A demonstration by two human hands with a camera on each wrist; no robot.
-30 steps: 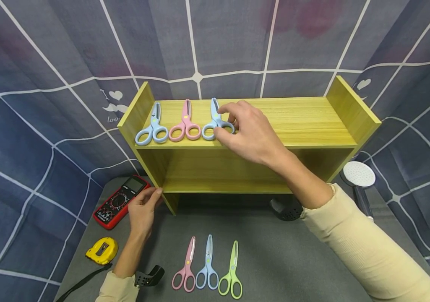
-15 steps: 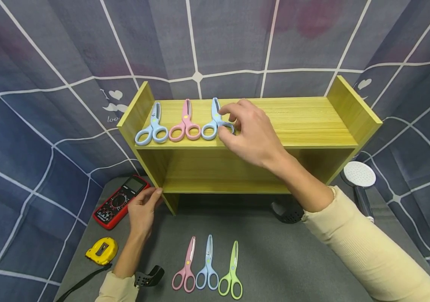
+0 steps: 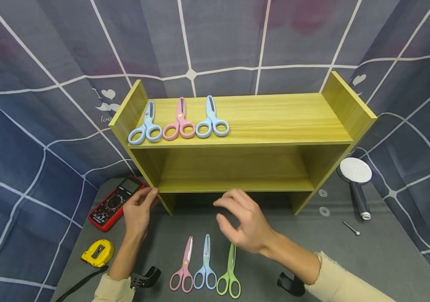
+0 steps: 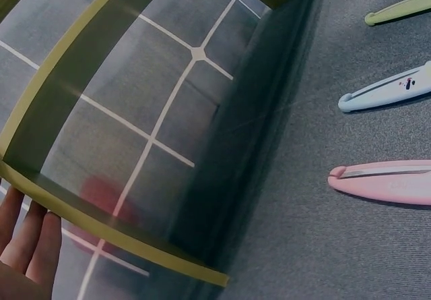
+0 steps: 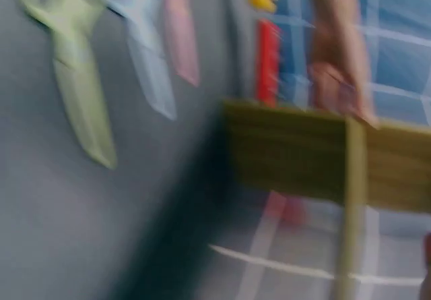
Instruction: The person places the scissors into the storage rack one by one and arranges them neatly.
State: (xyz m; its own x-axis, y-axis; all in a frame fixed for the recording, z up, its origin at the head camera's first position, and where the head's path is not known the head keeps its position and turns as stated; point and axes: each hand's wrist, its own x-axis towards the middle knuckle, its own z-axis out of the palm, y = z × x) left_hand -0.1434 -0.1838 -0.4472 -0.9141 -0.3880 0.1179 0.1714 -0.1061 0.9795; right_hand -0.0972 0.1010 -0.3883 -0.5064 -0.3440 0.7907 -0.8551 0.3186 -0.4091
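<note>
A red digital multimeter [image 3: 115, 203] lies just beside the left hand [image 3: 137, 212], whose fairly straight fingers rest against the left side of the shelf unit [image 3: 275, 119]. An upper row of scissors [image 3: 179, 122], blue, pink and blue, sits on its top board. On the grey tabletop [image 3: 264, 277] lie pink scissors [image 3: 185, 265], blue scissors [image 3: 205, 265] and green scissors [image 3: 230, 267], long axes running toward the unit, blades foremost. Nearer the green pair is the right hand [image 3: 245, 224], thumb and fingers apart around nothing; from its fingertips that pair lies back toward the person, though the hand's height is hard to judge
</note>
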